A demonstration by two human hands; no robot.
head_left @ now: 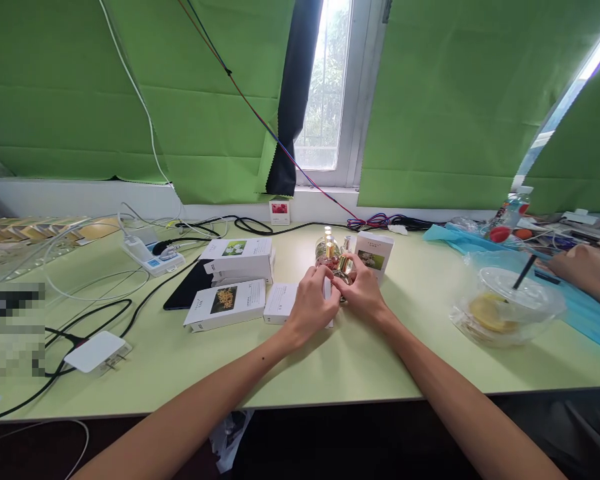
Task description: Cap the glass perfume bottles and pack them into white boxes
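Both hands meet near the table's middle around small glass perfume bottles (329, 248) with gold necks. My right hand (364, 291) is closed on one perfume bottle (345, 267), its gold top showing between the fingers. My left hand (312, 300) is closed with its fingertips at the same bottle; the fingers partly hide the contact. Beneath and beside the left hand lies a white box (279, 303). To its left are a box with a yellow flower picture (227, 305) and an open-ended box (243, 257). An upright box (375, 255) stands behind my right hand.
A black tablet-like slab (186, 288) lies partly under the boxes. A power strip (153, 252), cables and a white charger (99, 352) occupy the left. On the right sit a bagged drink cup (505, 307), a blue sheet (585, 313) and another person's hand (586, 267).
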